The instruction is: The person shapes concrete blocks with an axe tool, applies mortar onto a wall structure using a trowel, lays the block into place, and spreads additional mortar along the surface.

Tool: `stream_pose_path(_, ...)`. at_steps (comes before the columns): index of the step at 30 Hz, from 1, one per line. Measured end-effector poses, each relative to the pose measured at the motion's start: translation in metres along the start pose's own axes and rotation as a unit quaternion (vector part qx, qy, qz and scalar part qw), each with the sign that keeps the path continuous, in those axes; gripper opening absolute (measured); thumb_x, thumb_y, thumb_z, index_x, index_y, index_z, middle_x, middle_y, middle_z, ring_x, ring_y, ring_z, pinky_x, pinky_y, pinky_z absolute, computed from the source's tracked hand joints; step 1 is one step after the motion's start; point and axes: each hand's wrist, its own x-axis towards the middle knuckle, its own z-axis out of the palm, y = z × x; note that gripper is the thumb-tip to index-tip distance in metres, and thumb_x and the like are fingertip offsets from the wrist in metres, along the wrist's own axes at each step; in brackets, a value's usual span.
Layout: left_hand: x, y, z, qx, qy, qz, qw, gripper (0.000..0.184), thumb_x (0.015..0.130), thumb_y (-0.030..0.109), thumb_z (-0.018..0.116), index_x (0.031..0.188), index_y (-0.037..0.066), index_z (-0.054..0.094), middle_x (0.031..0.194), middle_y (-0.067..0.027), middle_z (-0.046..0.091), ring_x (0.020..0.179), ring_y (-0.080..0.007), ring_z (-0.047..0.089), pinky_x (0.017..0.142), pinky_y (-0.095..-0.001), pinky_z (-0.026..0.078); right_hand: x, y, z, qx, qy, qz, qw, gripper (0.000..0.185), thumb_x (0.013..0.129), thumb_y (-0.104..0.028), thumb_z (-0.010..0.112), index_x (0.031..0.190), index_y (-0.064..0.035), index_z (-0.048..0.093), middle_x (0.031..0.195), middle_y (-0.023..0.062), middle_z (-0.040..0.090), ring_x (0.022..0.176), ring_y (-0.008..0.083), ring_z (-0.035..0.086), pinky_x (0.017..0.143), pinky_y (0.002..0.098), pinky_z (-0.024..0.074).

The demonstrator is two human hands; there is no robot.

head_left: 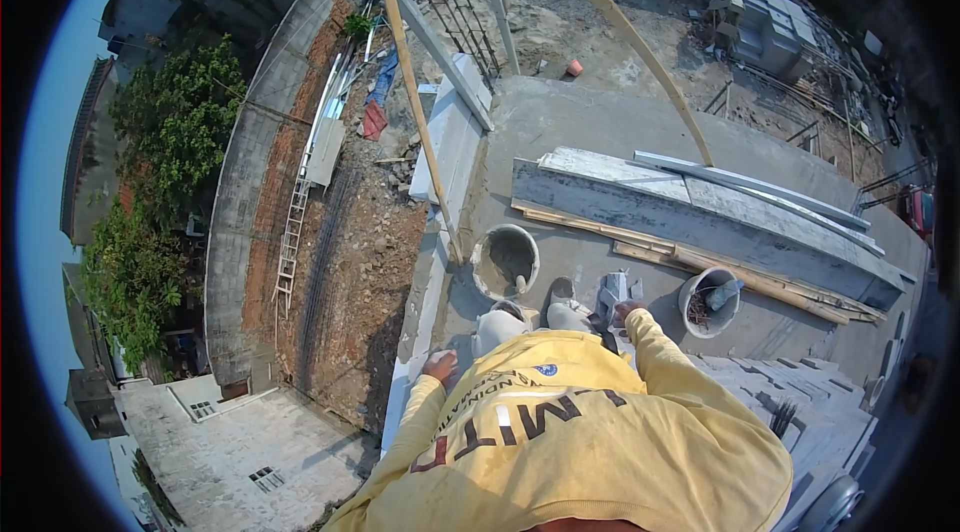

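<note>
My left hand lies at the pale block edge on the left, its fingers looking stretched out and holding nothing visible. My right hand is closed beside a grey angular piece on the floor. What its fingers grip is too small to make out. Ahead of my feet stands a round bucket with grey wet mortar in it. Right of my right hand is a second bucket, holding dark bits and a pale crumpled bag.
Beyond the buckets lie wooden poles and a long grey panel. A slanting timber pole and a curved beam rise ahead. Past the left edge, the ground drops to rubble. Stacked pale blocks stand right.
</note>
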Motion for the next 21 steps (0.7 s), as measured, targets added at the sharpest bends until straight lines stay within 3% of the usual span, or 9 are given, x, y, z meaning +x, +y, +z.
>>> stream_pose_path(6, 0.005, -0.002, -0.001, -0.008, 0.009, -0.007, 1.000, 0.055, 0.086, 0.028, 0.065, 0.126, -0.004, 0.047, 0.123, -0.0197, 0.055, 0.114, -0.0290, 0.054, 0.091, -0.0400, 0.048, 0.005, 0.006, 0.000, 0.004, -0.003, -0.020, 1.000, 0.035, 0.090, -0.033, 0.056, 0.118, -0.0115, 0.056, 0.098, 0.0103, 0.068, 0.081, 0.0272, 0.068, 0.066, 0.0488, 0.0531)
stream_pose_path(12, 0.001, 0.000, 0.001, -0.010, 0.005, -0.010, 1.000, 0.056, 0.085, 0.028, 0.066, 0.126, -0.004, 0.047, 0.122, -0.0198, 0.055, 0.114, -0.0286, 0.054, 0.091, -0.0398, 0.047, -0.006, 0.000, 0.000, 0.011, -0.016, -0.005, 1.000, 0.036, 0.092, -0.034, 0.053, 0.120, -0.0117, 0.055, 0.101, 0.0104, 0.068, 0.084, 0.0262, 0.068, 0.065, 0.0478, 0.0524)
stream_pose_path(15, -0.001, 0.002, 0.002, -0.001, 0.008, -0.012, 1.000, 0.056, 0.085, 0.029, 0.066, 0.126, -0.005, 0.047, 0.123, -0.0197, 0.055, 0.114, -0.0287, 0.054, 0.092, -0.0396, 0.047, -0.008, 0.002, 0.000, 0.050, 0.004, -0.017, 0.999, 0.032, 0.087, -0.028, 0.058, 0.111, -0.0078, 0.060, 0.088, 0.0114, 0.067, 0.071, 0.0259, 0.067, 0.063, 0.0481, 0.0520)
stream_pose_path(18, -0.001, 0.001, 0.004, 0.001, 0.007, -0.011, 1.000, 0.057, 0.085, 0.030, 0.065, 0.127, -0.005, 0.047, 0.123, -0.0198, 0.055, 0.115, -0.0288, 0.053, 0.093, -0.0393, 0.046, -0.010, -0.001, -0.002, 0.019, -0.020, 0.006, 1.000, 0.036, 0.093, -0.034, 0.053, 0.121, -0.0120, 0.054, 0.105, 0.0111, 0.067, 0.087, 0.0263, 0.067, 0.067, 0.0473, 0.0523)
stream_pose_path(21, -0.001, 0.001, 0.003, 0.007, 0.005, -0.009, 1.000, 0.058, 0.085, 0.031, 0.065, 0.127, -0.005, 0.047, 0.124, -0.0198, 0.054, 0.116, -0.0287, 0.053, 0.093, -0.0389, 0.046, -0.007, -0.002, -0.002, 0.010, -0.021, 0.019, 1.000, 0.036, 0.093, -0.033, 0.053, 0.121, -0.0117, 0.053, 0.106, 0.0115, 0.067, 0.089, 0.0265, 0.067, 0.067, 0.0475, 0.0524)
